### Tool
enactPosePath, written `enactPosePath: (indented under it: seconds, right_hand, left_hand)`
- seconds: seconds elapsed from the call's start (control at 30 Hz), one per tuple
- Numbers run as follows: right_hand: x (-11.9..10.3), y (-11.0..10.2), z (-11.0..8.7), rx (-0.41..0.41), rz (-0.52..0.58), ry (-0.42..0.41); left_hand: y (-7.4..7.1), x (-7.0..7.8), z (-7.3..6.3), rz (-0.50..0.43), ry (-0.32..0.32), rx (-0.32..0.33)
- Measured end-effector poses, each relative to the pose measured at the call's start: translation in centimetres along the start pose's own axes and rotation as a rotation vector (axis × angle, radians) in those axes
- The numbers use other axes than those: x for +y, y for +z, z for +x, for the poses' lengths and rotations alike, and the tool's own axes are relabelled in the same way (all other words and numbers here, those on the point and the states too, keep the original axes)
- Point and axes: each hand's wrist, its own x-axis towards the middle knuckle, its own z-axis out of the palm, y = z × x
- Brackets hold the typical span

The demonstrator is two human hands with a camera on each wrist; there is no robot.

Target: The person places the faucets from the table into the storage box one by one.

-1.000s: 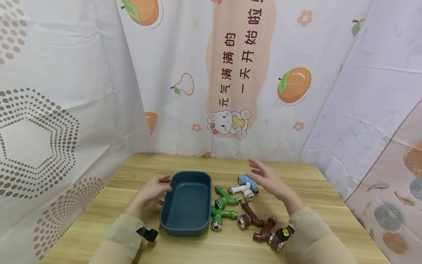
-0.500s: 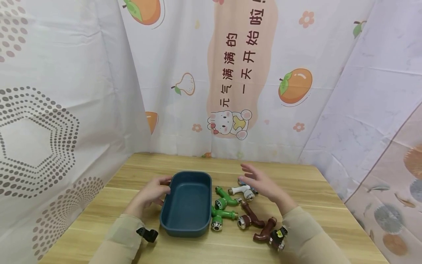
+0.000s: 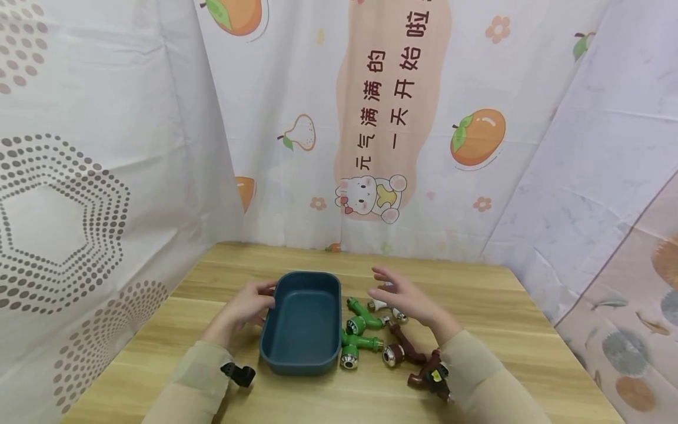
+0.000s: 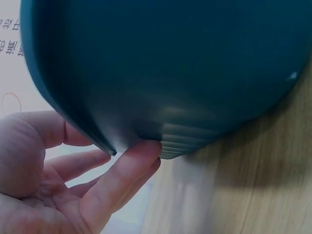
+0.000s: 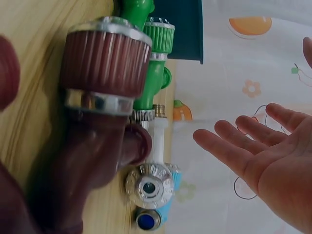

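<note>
My left hand (image 3: 245,306) holds the left rim of a dark teal rectangular bin (image 3: 302,364). In the left wrist view, the thumb passes behind the bin's rim while a fingertip (image 4: 146,148) rests against its outer wall. My right hand (image 3: 406,297) hovers with spread fingers over the back of a group of plastic taps, holding nothing. Two green taps (image 3: 362,318) lie against the bin's right side. Two brown taps (image 3: 406,347) lie nearer the front right. A white tap (image 5: 158,139) and a blue tap (image 5: 170,200) are mostly hidden under the hand in the head view.
The wood-grain table (image 3: 212,282) ends at a printed curtain (image 3: 296,224) along its back. More cloth hangs at the left and right. A black wrist camera (image 3: 437,375) on the right sleeve covers part of one brown tap.
My right hand has moved left and slightly toward me, now covering the blue tap and much of the white one. The left hand stays at the bin's rim; the bin stays put.
</note>
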Motion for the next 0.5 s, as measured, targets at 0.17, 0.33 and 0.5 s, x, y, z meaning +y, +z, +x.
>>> enactPosePath:
  seconds: [0.17, 0.33, 0.5]
  right_hand:
    - [-0.1, 0.4, 0.5, -0.012, 0.007, 0.004]
    - [-0.1, 0.9, 0.9, -0.031, 0.031, 0.013]
    - [0.0, 1.3, 1.2, -0.033, 0.046, 0.024]
  left_hand:
    - [-0.1, 0.1, 0.0, 0.013, 0.010, 0.010]
    - [-0.1, 0.1, 0.0, 0.016, 0.020, 0.008]
    - [-0.1, 0.0, 0.0, 0.007, 0.020, 0.000]
